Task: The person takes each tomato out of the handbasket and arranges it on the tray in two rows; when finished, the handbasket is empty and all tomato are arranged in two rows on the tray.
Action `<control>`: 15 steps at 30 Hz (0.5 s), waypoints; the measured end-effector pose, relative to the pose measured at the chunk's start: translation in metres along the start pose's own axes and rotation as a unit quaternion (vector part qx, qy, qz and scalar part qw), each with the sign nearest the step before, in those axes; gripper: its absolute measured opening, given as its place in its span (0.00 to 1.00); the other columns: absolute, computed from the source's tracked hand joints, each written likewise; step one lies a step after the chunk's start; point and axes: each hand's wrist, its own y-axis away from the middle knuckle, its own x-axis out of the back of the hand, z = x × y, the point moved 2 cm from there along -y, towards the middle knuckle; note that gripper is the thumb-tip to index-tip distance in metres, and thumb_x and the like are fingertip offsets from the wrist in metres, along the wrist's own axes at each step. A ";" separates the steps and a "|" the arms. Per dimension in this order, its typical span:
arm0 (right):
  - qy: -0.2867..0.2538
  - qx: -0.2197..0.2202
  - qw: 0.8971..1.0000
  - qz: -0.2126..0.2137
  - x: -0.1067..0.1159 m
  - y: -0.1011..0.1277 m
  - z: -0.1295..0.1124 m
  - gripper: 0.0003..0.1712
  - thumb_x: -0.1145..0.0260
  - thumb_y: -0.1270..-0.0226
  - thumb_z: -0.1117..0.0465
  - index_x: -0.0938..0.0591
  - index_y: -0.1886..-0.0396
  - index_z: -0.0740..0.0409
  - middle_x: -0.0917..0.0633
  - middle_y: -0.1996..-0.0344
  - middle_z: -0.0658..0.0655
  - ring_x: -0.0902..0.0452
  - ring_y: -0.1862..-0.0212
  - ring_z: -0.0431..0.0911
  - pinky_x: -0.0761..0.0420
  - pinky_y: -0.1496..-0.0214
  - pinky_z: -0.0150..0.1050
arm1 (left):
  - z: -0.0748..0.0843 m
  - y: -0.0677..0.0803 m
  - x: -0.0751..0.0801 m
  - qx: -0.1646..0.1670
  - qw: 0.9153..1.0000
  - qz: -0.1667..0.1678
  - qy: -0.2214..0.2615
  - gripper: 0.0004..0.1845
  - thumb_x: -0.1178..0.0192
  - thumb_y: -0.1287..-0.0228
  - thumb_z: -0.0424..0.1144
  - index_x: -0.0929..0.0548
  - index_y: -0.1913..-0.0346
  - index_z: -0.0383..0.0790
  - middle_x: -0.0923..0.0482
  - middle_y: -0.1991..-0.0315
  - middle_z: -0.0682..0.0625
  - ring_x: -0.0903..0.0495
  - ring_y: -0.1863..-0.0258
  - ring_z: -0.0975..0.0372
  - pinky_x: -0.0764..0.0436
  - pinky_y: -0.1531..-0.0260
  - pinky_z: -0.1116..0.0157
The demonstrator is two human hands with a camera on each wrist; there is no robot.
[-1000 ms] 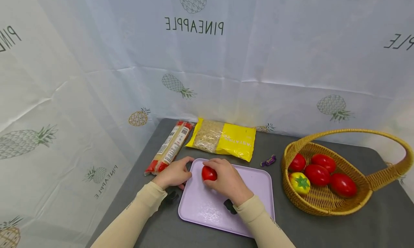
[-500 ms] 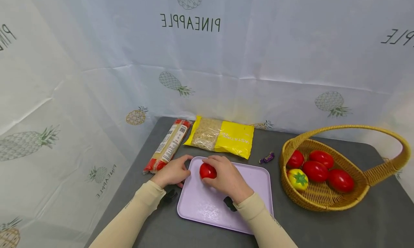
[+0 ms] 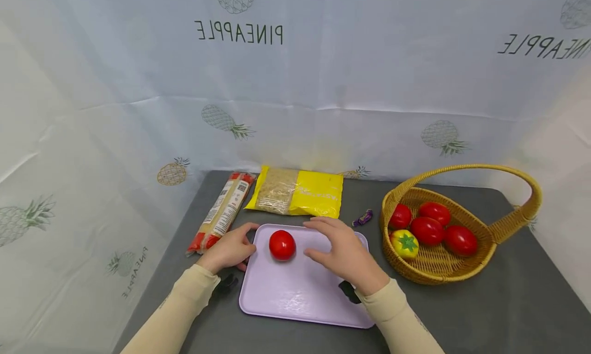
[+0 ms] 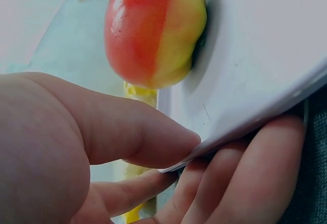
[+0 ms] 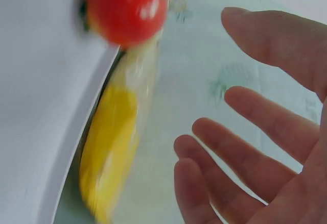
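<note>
Tomato's yellow side, left-wrist-only

- We wear long, close-fitting beige sleeves on both arms, each ending at the wrist.
- Our left hand and right hand are bare, with no gloves or rings.
- A small black device sits under each wrist, at 6 o'clock from the cuff.

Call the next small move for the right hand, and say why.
Probably swing the right hand over to the basket for another tomato. It hovers open, off the red tomato, which sits alone on the lilac tray; the left hand pinches the tray's edge, and four red tomatoes lie in the basket.
</note>
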 end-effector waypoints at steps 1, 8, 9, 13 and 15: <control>0.008 -0.006 1.000 0.007 0.007 0.007 0.005 0.34 0.17 0.38 0.49 0.14 0.32 0.44 0.14 0.34 0.49 0.19 0.31 0.51 0.16 0.29 0.56 | 0.000 0.000 0.000 -0.001 1.000 0.000 0.001 0.33 0.36 0.29 0.35 0.29 0.22 0.47 0.20 0.64 0.43 0.17 0.75 0.54 0.11 0.77 0.62; 0.065 -0.037 0.995 0.072 0.055 0.059 0.045 0.37 0.13 0.44 0.53 0.15 0.32 0.46 0.13 0.35 0.54 0.16 0.34 0.55 0.12 0.38 0.59 | -0.002 0.002 0.002 0.007 1.000 0.003 0.000 0.34 0.36 0.29 0.36 0.29 0.22 0.46 0.20 0.64 0.43 0.16 0.73 0.54 0.10 0.76 0.61; 0.071 -0.040 0.993 0.082 0.062 0.067 0.051 0.38 0.13 0.44 0.54 0.15 0.32 0.46 0.13 0.35 0.55 0.16 0.34 0.56 0.11 0.38 0.59 | -0.003 0.003 0.002 0.008 1.000 0.002 0.001 0.34 0.36 0.30 0.36 0.30 0.22 0.46 0.20 0.64 0.43 0.16 0.73 0.54 0.10 0.76 0.61; 0.094 -0.053 0.986 0.127 0.090 0.091 0.076 0.38 0.13 0.46 0.56 0.15 0.33 0.48 0.12 0.38 0.56 0.14 0.40 0.56 0.10 0.44 0.61 | -0.002 0.001 0.000 0.006 1.000 -0.002 0.002 0.35 0.36 0.30 0.36 0.30 0.21 0.45 0.19 0.64 0.43 0.16 0.74 0.54 0.10 0.76 0.60; 0.096 -0.070 0.984 0.135 0.102 0.100 0.087 0.38 0.13 0.45 0.55 0.16 0.32 0.48 0.11 0.39 0.58 0.13 0.42 0.56 0.11 0.44 0.64 | 0.000 0.000 -0.001 0.002 1.000 -0.002 -0.002 0.35 0.36 0.30 0.36 0.30 0.22 0.45 0.19 0.65 0.43 0.16 0.74 0.54 0.10 0.76 0.61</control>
